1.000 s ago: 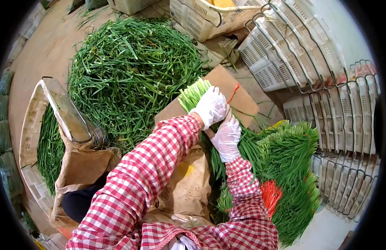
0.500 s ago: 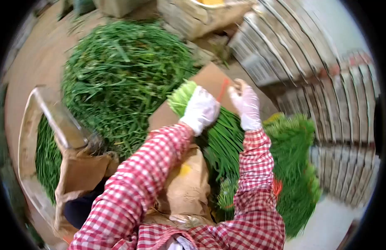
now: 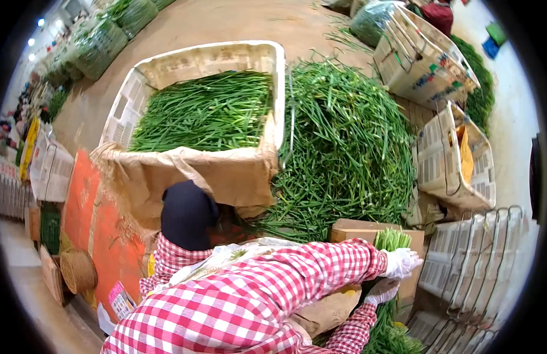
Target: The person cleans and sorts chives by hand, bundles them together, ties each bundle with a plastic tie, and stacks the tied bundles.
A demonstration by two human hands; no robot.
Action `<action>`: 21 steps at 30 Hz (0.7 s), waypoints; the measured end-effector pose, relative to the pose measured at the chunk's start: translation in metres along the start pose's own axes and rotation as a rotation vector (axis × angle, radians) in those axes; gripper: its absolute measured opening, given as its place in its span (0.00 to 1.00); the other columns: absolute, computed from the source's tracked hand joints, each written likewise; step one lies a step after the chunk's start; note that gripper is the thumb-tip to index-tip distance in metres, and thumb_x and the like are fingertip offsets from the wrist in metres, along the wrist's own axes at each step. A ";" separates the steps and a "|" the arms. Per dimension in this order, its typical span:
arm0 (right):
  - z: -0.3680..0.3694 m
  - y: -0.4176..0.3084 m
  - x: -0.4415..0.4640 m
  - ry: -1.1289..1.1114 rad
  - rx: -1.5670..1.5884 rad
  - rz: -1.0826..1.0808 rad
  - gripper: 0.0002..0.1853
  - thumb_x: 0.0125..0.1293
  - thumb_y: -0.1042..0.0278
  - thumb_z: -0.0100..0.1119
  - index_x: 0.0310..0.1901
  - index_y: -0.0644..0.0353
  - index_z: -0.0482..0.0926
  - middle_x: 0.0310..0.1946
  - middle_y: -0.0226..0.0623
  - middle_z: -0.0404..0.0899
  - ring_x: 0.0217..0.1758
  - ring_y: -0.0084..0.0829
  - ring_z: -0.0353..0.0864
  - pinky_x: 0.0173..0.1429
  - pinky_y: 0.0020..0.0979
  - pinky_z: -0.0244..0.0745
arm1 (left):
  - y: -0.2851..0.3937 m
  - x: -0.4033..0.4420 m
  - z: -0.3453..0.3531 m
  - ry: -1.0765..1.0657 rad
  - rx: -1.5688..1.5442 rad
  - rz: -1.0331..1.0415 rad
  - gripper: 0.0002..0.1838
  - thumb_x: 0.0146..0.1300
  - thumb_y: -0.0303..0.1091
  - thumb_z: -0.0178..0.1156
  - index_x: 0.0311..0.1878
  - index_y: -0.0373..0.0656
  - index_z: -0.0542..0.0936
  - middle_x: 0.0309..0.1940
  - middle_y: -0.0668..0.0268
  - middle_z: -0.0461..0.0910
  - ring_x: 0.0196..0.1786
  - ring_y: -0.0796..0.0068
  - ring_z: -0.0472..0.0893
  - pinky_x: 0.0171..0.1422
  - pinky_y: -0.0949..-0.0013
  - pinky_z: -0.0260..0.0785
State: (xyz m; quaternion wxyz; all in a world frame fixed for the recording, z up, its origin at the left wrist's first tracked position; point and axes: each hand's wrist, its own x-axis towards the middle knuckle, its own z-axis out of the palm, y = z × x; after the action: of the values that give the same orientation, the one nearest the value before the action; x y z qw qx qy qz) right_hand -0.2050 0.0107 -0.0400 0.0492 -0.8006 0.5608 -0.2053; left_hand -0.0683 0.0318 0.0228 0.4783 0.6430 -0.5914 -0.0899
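My left hand [image 3: 401, 264], in a white glove, is closed round a green bunch [image 3: 393, 238] at the lower right, its fingertips toward the right. The bunch's pale cut ends stick out above this hand. Just below, my gloved right hand [image 3: 382, 291] is closed on the same bunch, in shadow and with its fingers partly hidden. Long green leaves run down beneath it. Behind the bunch lies a brown board [image 3: 412, 283]. Any tie round the bunch is hidden by my hands.
A white crate [image 3: 278, 94] of green stalks stands at upper left, its front edge draped with brown cloth. A loose green heap [image 3: 350, 141] lies beside it. More crates [image 3: 424, 153] line the right side. My dark-clothed knee [image 3: 188, 215] is below the crate.
The view has swung left, so my hands and the bunch appear lower right. My right hand, earlier raised beside the bunch with a red strip, is back against the bunch near my left hand.
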 end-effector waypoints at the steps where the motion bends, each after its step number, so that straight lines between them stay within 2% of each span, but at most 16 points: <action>1: -0.019 -0.024 -0.002 -0.029 -0.109 -0.021 0.22 0.70 0.55 0.39 0.46 0.68 0.74 0.34 0.57 0.78 0.35 0.52 0.77 0.37 0.44 0.71 | 0.004 0.001 -0.021 0.132 0.041 0.086 0.17 0.53 0.43 0.56 0.40 0.40 0.79 0.38 0.62 0.81 0.50 0.58 0.77 0.57 0.56 0.66; 2: -0.005 -0.010 0.003 0.073 -0.056 -0.085 0.22 0.71 0.56 0.37 0.47 0.69 0.74 0.37 0.55 0.79 0.38 0.51 0.78 0.40 0.43 0.72 | 0.009 0.003 -0.057 0.151 0.054 0.090 0.17 0.53 0.43 0.56 0.40 0.40 0.79 0.38 0.62 0.81 0.50 0.58 0.77 0.57 0.56 0.66; 4: -0.004 -0.010 0.007 0.132 -0.060 -0.197 0.23 0.72 0.57 0.34 0.49 0.67 0.74 0.42 0.51 0.79 0.42 0.48 0.79 0.44 0.41 0.74 | 0.012 0.003 -0.154 -0.313 0.056 0.073 0.13 0.53 0.42 0.57 0.32 0.41 0.77 0.27 0.58 0.79 0.38 0.58 0.81 0.43 0.58 0.73; 7: -0.011 -0.017 0.008 0.029 -0.136 -0.089 0.23 0.73 0.57 0.31 0.51 0.66 0.74 0.45 0.49 0.79 0.45 0.46 0.79 0.48 0.38 0.74 | -0.010 -0.022 -0.278 -0.299 0.250 -0.014 0.12 0.56 0.40 0.52 0.32 0.42 0.78 0.22 0.57 0.78 0.26 0.57 0.79 0.31 0.60 0.73; 8: -0.012 -0.017 0.008 0.031 -0.136 -0.087 0.24 0.73 0.57 0.31 0.51 0.66 0.74 0.45 0.49 0.79 0.45 0.46 0.79 0.48 0.38 0.74 | -0.010 -0.036 -0.329 -0.342 0.262 -0.164 0.14 0.58 0.41 0.50 0.37 0.42 0.78 0.24 0.58 0.79 0.27 0.59 0.79 0.32 0.59 0.73; 10: -0.007 -0.010 0.015 0.029 -0.145 -0.087 0.24 0.73 0.57 0.30 0.51 0.66 0.74 0.45 0.49 0.79 0.45 0.46 0.79 0.48 0.39 0.74 | -0.046 -0.077 -0.404 -0.261 0.275 -0.375 0.22 0.62 0.44 0.48 0.56 0.44 0.74 0.44 0.57 0.80 0.44 0.63 0.80 0.49 0.66 0.74; 11: -0.002 -0.001 0.021 0.029 -0.180 -0.081 0.24 0.73 0.57 0.30 0.52 0.66 0.74 0.45 0.49 0.79 0.45 0.46 0.79 0.48 0.38 0.74 | -0.049 -0.101 -0.450 -0.253 0.361 -0.480 0.24 0.64 0.45 0.48 0.60 0.45 0.72 0.50 0.57 0.78 0.50 0.63 0.79 0.57 0.67 0.71; 12: 0.000 0.004 0.019 0.022 -0.219 -0.077 0.24 0.73 0.57 0.31 0.52 0.66 0.73 0.45 0.49 0.79 0.45 0.46 0.79 0.48 0.38 0.74 | -0.060 -0.136 -0.489 -0.134 0.273 -0.604 0.24 0.64 0.46 0.49 0.60 0.44 0.72 0.50 0.56 0.78 0.52 0.61 0.78 0.58 0.65 0.69; 13: -0.015 -0.017 0.010 0.057 -0.220 -0.114 0.23 0.73 0.58 0.31 0.52 0.66 0.73 0.45 0.49 0.79 0.45 0.45 0.79 0.48 0.36 0.74 | -0.081 -0.160 -0.524 -0.225 0.495 -0.783 0.25 0.64 0.49 0.49 0.59 0.42 0.71 0.51 0.56 0.78 0.54 0.61 0.77 0.60 0.64 0.68; 14: -0.022 -0.018 0.010 0.040 -0.241 -0.126 0.23 0.73 0.58 0.31 0.52 0.66 0.73 0.45 0.49 0.79 0.45 0.45 0.79 0.48 0.36 0.74 | -0.094 -0.204 -0.547 -0.023 0.581 -0.827 0.25 0.65 0.49 0.48 0.58 0.41 0.72 0.51 0.55 0.78 0.53 0.61 0.77 0.58 0.63 0.69; 16: -0.017 -0.017 0.011 -0.019 -0.433 -0.053 0.21 0.73 0.60 0.32 0.53 0.65 0.72 0.44 0.50 0.79 0.45 0.43 0.79 0.48 0.34 0.74 | -0.095 -0.276 -0.581 0.074 0.773 -1.091 0.27 0.64 0.50 0.47 0.57 0.39 0.72 0.52 0.52 0.76 0.54 0.58 0.76 0.58 0.62 0.68; 17: 0.003 0.021 0.020 0.120 -0.353 -0.179 0.20 0.73 0.62 0.33 0.54 0.63 0.72 0.43 0.49 0.79 0.45 0.42 0.79 0.48 0.34 0.75 | -0.093 -0.319 -0.583 0.139 0.794 -1.073 0.25 0.64 0.48 0.48 0.56 0.38 0.72 0.49 0.53 0.77 0.51 0.58 0.77 0.55 0.61 0.69; 18: -0.005 0.011 0.017 0.037 -0.451 -0.090 0.19 0.72 0.62 0.36 0.55 0.62 0.71 0.45 0.47 0.78 0.45 0.40 0.79 0.48 0.33 0.75 | -0.090 -0.366 -0.577 -0.037 1.017 -0.836 0.20 0.64 0.37 0.50 0.56 0.37 0.72 0.47 0.51 0.76 0.47 0.55 0.77 0.51 0.59 0.70; 19: 0.004 0.015 0.013 0.074 -0.460 -0.195 0.18 0.71 0.63 0.37 0.56 0.62 0.70 0.46 0.45 0.78 0.45 0.40 0.79 0.47 0.32 0.76 | -0.091 -0.410 -0.566 0.015 0.916 -0.863 0.19 0.60 0.25 0.50 0.56 0.38 0.71 0.47 0.51 0.75 0.45 0.54 0.76 0.49 0.57 0.69; 20: 0.004 0.032 0.014 0.128 -0.482 -0.269 0.18 0.71 0.64 0.38 0.56 0.61 0.70 0.47 0.43 0.77 0.45 0.39 0.79 0.47 0.32 0.76 | -0.087 -0.448 -0.551 -0.103 1.180 -0.525 0.21 0.55 0.28 0.53 0.54 0.40 0.72 0.50 0.57 0.75 0.44 0.55 0.77 0.47 0.57 0.70; 21: -0.004 0.021 0.009 0.349 -0.717 -0.660 0.17 0.69 0.65 0.41 0.56 0.61 0.70 0.46 0.39 0.77 0.40 0.38 0.80 0.42 0.32 0.77 | -0.079 -0.468 -0.533 -0.169 1.198 -0.549 0.26 0.53 0.29 0.54 0.59 0.40 0.69 0.49 0.57 0.76 0.44 0.58 0.77 0.48 0.58 0.70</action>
State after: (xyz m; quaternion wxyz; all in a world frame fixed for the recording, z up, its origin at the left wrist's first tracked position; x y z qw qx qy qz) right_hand -0.2222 -0.0042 -0.0399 -0.3899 -0.8553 0.3134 -0.1351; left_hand 0.2152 0.6867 0.0357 -0.0501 0.9158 -0.3892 0.0855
